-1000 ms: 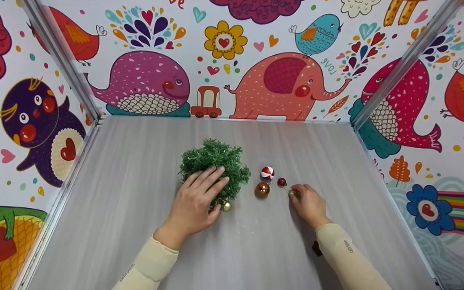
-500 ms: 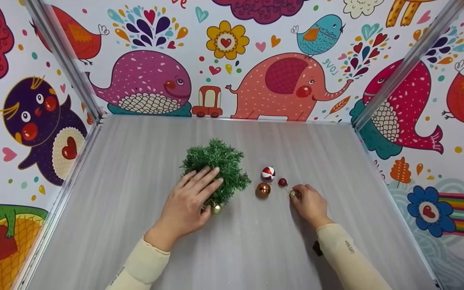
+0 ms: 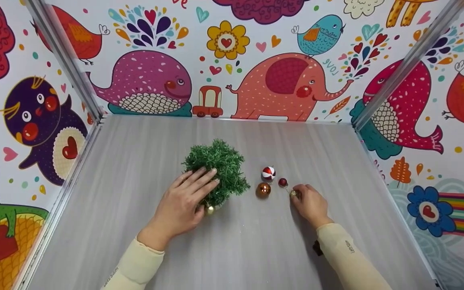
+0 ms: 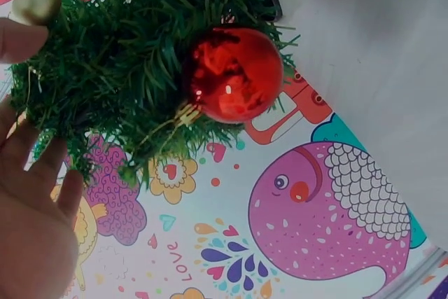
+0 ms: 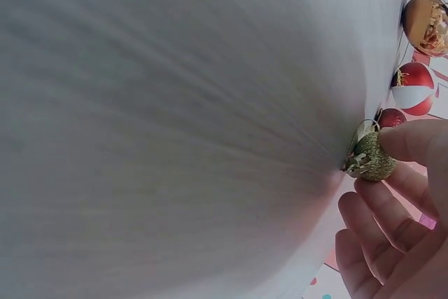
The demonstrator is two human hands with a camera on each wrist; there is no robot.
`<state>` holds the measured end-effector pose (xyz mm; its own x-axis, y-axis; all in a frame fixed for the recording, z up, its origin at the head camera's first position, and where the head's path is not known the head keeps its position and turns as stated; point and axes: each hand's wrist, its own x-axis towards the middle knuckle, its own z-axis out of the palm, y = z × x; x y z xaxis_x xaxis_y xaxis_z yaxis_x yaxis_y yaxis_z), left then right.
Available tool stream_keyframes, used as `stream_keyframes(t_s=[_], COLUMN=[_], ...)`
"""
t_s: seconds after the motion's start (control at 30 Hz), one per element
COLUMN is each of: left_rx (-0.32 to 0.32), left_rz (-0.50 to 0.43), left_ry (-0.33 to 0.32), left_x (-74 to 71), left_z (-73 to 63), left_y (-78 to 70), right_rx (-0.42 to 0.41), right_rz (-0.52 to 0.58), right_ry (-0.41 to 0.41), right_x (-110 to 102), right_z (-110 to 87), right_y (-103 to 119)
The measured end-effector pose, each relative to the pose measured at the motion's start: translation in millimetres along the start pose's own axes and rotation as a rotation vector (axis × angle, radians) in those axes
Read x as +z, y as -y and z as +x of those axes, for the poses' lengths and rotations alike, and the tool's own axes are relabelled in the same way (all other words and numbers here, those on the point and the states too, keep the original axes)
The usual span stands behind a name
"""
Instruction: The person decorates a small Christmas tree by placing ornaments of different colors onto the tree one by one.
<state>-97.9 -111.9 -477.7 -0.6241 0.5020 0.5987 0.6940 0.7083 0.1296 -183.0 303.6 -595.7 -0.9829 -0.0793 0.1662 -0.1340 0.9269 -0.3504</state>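
A small artificial Christmas tree (image 3: pixel 226 171) stands on the table, seen from above in the head view. My left hand (image 3: pixel 179 205) rests on its near left side with the fingers nearly straight. By the thumb hangs a plain gold bauble (image 3: pixel 209 210), and a shiny red bauble (image 4: pixel 234 75) hangs on the side shown in the left wrist view. My right hand (image 3: pixel 310 204) pinches a glittery gold bauble (image 5: pixel 374 157) between thumb and fingers, low at the table. Just beyond it lies a small dark red bauble (image 3: pixel 283 182).
Between tree and right hand lie a copper-coloured bauble (image 3: pixel 263 189) and a red-and-white bauble (image 3: pixel 268 173). Printed wall panels (image 3: pixel 208 72) with metal corner posts (image 3: pixel 409 60) enclose the grey table (image 3: pixel 143 153) at the back and both sides.
My left hand has shifted left and toward me, and the tree has turned with it; its gold bauble has swung left. My right hand stays almost still.
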Motion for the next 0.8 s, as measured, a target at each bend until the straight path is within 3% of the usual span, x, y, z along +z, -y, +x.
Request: stream_keyframes(t_s=[0.47, 0.8], left_rx=[-0.011, -0.003], left_rz=[0.009, 0.001], left_ry=[0.011, -0.001], left_x=[-2.9, -3.1], left_z=[-1.9, -3.3], left_y=[2.0, 4.4], right_rx=[0.019, -0.010], right_rz=[0.000, -0.004], right_ry=[0.028, -0.024], right_x=[0.9, 3.1], right_z=[0.8, 0.2], right_y=[-0.2, -2.5])
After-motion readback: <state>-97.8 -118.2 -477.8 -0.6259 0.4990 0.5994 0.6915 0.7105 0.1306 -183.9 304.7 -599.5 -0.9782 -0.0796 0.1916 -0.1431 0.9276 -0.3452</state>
